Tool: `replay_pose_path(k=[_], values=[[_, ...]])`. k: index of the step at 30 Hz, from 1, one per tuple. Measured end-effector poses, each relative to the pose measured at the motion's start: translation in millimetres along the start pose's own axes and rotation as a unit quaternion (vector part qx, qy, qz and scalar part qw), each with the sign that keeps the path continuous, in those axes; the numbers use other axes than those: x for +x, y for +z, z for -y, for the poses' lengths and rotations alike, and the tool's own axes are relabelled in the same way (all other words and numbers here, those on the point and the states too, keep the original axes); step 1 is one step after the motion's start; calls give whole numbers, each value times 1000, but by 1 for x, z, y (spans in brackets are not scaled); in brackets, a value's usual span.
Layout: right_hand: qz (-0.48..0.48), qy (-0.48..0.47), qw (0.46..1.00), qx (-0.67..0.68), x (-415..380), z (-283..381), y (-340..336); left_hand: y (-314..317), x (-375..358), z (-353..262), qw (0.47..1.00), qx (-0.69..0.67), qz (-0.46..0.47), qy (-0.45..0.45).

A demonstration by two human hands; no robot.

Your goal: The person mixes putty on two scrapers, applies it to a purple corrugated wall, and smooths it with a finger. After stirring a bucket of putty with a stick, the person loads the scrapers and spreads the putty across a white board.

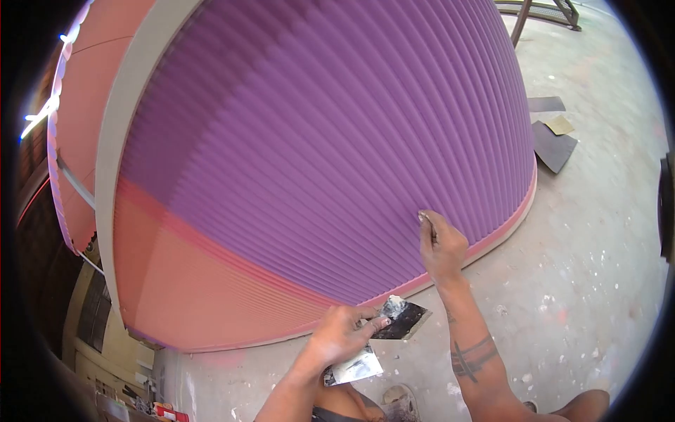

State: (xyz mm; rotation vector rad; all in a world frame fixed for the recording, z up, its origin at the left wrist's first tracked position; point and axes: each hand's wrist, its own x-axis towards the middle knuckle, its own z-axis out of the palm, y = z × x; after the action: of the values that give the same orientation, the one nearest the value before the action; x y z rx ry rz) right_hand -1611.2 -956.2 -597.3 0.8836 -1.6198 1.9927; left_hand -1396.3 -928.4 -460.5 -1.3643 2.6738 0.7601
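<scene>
My left hand [343, 333] is closed at the lower middle, thumb and fingers gripping a dark flat plate [406, 322] with a dab of white paste [394, 306] on it. A shiny silver flat sheet [357, 367] shows beneath the same hand; whether the two pieces join is hidden. My right hand [444, 246] has its fingers pinched together against, or just in front of, the purple ribbed panel [337, 141]. Whitish residue marks its fingertips, and anything held between them is too small to make out. A pink band [492, 243] edges the panel's base.
The curved structure has a salmon-pink section [204, 295] and a pale rim [119, 126]. Grey sheets [555, 146] and a small tan piece [560, 125] lie on the paint-spotted floor [562, 295]. A metal frame [541, 13] stands behind. A red item [171, 413] is at lower left.
</scene>
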Motion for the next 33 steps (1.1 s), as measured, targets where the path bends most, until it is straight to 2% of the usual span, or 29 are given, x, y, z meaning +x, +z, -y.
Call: replay_pose_path(k=[11,16,33], values=[[22,14,999,-23,-10,-13,-4,0,-3,-12,1000,-4,-5,-28],[0,-26,1000,5,-2,-11,2,0,-2,-7,1000,0,-14,-10],[5,7,1000,21,-3,-8,4,-3,-3,-15,1000,2,-8,-29]])
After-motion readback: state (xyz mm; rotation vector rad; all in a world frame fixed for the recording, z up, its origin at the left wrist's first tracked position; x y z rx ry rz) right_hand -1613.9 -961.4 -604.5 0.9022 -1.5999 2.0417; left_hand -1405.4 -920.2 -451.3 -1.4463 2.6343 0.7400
